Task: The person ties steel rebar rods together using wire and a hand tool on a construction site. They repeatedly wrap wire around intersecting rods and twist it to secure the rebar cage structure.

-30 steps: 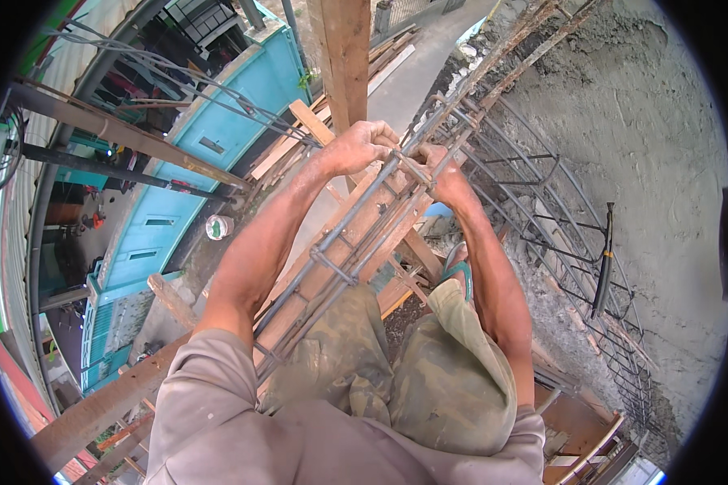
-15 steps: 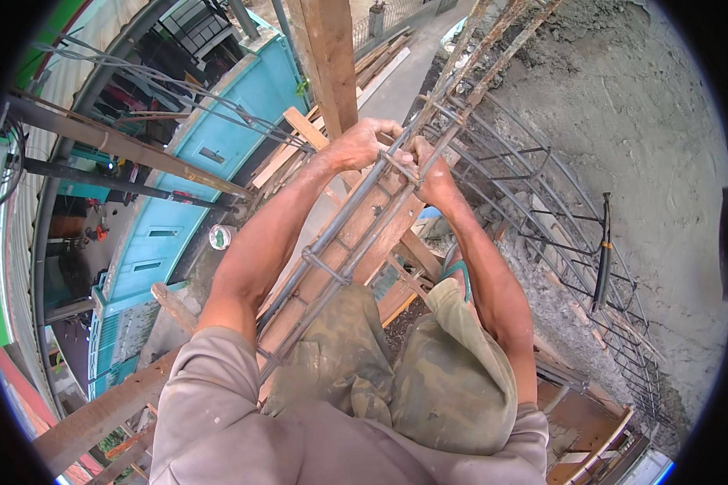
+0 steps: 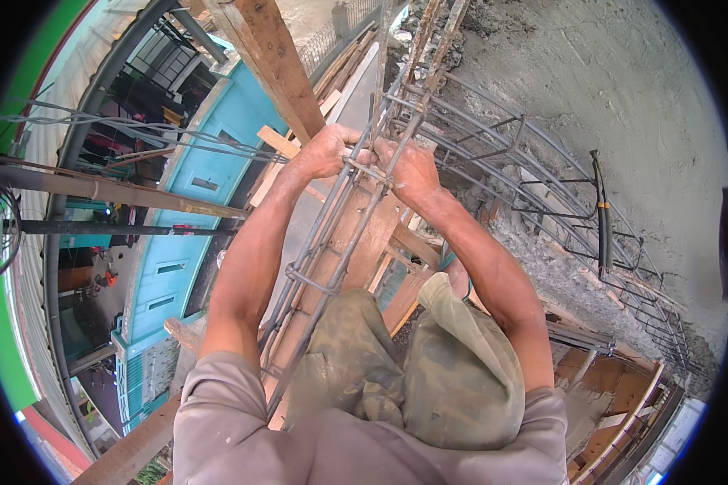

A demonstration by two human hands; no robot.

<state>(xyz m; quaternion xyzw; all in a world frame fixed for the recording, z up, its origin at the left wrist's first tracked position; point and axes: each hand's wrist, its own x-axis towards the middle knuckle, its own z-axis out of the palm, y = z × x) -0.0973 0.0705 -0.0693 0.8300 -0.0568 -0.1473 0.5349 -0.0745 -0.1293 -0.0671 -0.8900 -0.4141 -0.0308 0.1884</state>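
Working on rebar cage (image 3: 363,224) above plank (image 3: 378,228)

Holding left hand (image 3: 329,153) and right hand (image 3: 411,168) at far stirrup (image 3: 366,168), with curled fingers; cannot tell whether clamped. Can see near stirrup (image 3: 311,279) already around rebar cage, farther down plank; cannot tell what remains.

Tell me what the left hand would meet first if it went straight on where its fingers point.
Probably the rebar cage: the left hand points rightward at it and seems to touch it. The right hand looks next in line, though depth is unclear.
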